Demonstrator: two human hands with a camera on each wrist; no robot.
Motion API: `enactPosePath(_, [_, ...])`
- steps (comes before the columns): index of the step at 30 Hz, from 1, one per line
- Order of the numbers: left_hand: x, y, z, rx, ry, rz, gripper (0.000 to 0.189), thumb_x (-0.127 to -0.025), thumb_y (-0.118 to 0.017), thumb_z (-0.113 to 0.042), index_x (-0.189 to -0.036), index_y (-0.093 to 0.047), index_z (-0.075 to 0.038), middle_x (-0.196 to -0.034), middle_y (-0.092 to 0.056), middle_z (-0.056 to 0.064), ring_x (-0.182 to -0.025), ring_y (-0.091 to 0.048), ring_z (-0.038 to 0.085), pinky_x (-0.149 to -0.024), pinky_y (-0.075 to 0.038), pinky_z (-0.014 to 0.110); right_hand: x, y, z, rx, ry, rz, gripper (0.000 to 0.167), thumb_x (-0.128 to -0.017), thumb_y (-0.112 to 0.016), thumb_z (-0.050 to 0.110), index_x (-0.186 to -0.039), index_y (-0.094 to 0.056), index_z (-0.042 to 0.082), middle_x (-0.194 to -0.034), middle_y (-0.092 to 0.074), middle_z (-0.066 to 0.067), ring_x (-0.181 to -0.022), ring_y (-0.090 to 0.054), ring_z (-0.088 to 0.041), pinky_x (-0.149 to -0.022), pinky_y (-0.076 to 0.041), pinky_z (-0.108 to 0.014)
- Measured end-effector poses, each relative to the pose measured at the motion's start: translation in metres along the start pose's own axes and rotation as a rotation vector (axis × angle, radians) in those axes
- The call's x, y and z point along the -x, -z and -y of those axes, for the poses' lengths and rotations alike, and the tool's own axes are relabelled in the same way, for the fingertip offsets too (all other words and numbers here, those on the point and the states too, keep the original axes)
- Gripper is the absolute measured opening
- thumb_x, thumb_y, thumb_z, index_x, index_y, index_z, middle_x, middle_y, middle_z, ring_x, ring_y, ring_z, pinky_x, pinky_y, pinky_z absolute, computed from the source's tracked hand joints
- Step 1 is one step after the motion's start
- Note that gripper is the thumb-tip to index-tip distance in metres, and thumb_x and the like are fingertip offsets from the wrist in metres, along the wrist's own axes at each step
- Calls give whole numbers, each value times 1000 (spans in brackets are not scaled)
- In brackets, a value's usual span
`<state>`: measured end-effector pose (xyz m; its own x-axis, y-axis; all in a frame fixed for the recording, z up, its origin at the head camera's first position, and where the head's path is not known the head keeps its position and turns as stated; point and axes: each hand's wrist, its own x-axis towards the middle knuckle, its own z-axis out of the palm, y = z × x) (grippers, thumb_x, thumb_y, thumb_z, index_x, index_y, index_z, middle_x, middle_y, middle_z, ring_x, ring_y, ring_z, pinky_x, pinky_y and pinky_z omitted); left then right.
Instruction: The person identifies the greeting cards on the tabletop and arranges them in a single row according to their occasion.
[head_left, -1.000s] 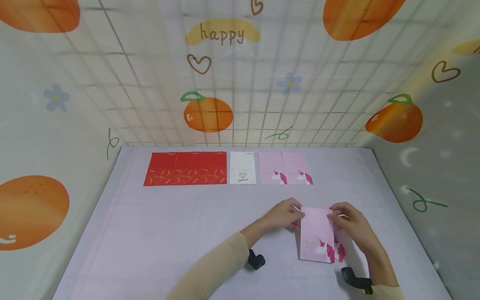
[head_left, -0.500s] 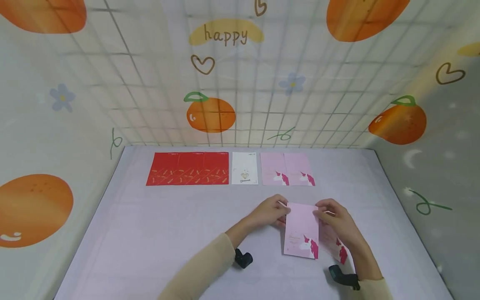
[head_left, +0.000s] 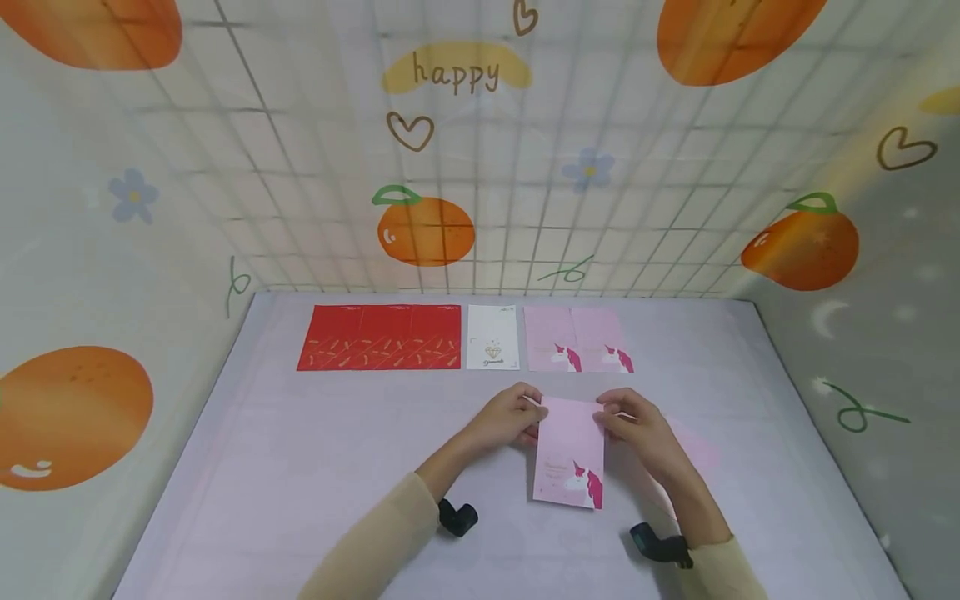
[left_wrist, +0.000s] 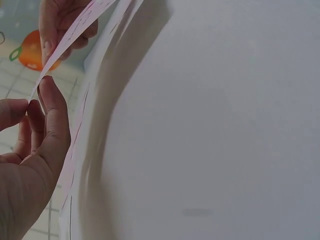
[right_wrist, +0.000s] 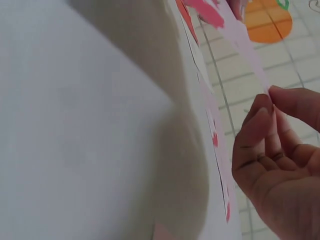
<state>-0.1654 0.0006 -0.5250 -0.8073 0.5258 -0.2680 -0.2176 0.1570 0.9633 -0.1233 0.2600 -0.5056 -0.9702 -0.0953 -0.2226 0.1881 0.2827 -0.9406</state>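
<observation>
A pink unicorn card [head_left: 567,450], perhaps an envelope, is held tilted above the table between both hands. My left hand [head_left: 504,419] pinches its upper left edge, thumb in front. At the upper right corner, my right hand [head_left: 643,435] pinches it the same way. The left wrist view shows the card [left_wrist: 75,32] almost edge-on between thumb and fingers of the left hand [left_wrist: 35,150]. In the right wrist view the right hand [right_wrist: 280,155] grips its corner. Another pink card [head_left: 693,446] lies on the table, partly hidden behind my right hand and forearm.
Along the back of the white table [head_left: 360,467] runs a row: several-panel red cards [head_left: 382,337], one white card with a diamond print [head_left: 492,337], and two pink unicorn cards [head_left: 577,340]. A printed curtain [head_left: 480,167] stands behind the table.
Both hands have carried the pink unicorn card leftward and slightly toward the back row. The other pink card stays behind on the right, now away from the held one.
</observation>
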Motion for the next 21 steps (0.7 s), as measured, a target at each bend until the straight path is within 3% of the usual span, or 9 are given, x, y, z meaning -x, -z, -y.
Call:
enactPosePath(17, [32, 44, 0, 13, 6, -148, 26, -99, -65, -21, -119, -55, -9, -99, -68, 10, -79, -71, 27, -72, -60, 37, -21, -43, 22, -39, 123, 135, 28, -98, -66, 16, -124, -63, 6, -100, -56, -19, -81, -59, -41, -71, -57, -35])
enactPosePath(21, [39, 53, -1, 20, 1, -175, 26, -99, -64, -20, -120, -54, -8, -101, -67, 11, -79, -71, 27, -73, -60, 37, -26, -52, 27, -52, 130, 151, 26, -97, -67, 17, -122, -64, 8, -98, -56, -18, -80, -59, -38, -71, -57, -33])
